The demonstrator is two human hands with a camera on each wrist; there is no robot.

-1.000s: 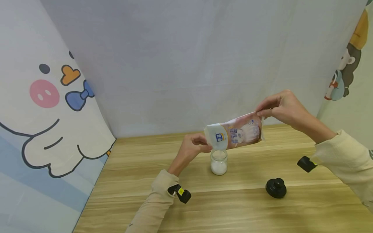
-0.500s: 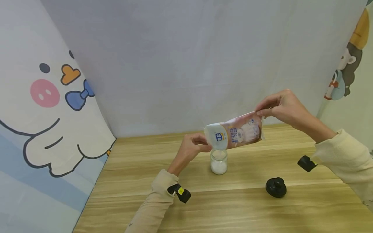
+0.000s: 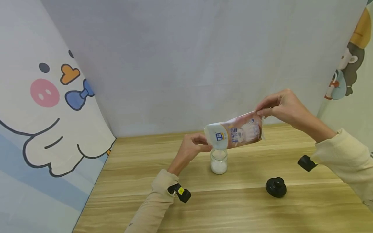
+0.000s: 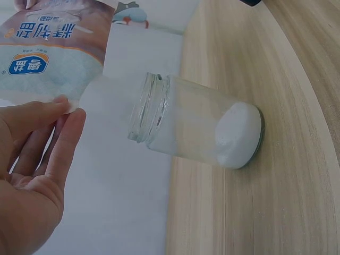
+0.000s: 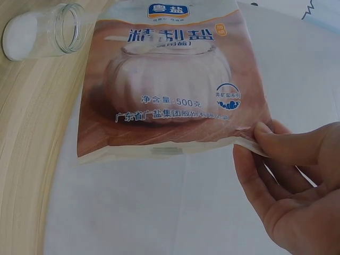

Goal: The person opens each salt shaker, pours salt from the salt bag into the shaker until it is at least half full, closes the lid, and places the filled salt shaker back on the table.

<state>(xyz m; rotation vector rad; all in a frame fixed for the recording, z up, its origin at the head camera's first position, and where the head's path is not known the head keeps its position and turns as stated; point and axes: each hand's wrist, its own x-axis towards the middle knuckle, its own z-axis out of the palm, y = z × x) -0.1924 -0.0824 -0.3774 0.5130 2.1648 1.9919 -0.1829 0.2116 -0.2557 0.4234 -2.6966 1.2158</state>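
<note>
A salt bag [image 3: 239,132], printed in pink-brown and pale blue, hangs tilted with its pale end low over a glass jar [image 3: 219,163]. My left hand [image 3: 193,147] pinches the bag's lower corner between thumb and fingertips, just above the jar's mouth. High on the right, my right hand [image 3: 284,105] pinches a corner of the raised end. White salt [image 4: 239,135] covers the bottom of the jar, which stands upright on the table. In the left wrist view a faint whitish streak runs from the bag's corner to the jar's mouth.
A round black lid [image 3: 276,187] with a knob lies on the wooden table [image 3: 233,210], right of the jar and nearer to me. Behind the table hangs a plain pale cloth [image 3: 186,71]; a cartoon-printed cloth [image 3: 58,129] borders the left side.
</note>
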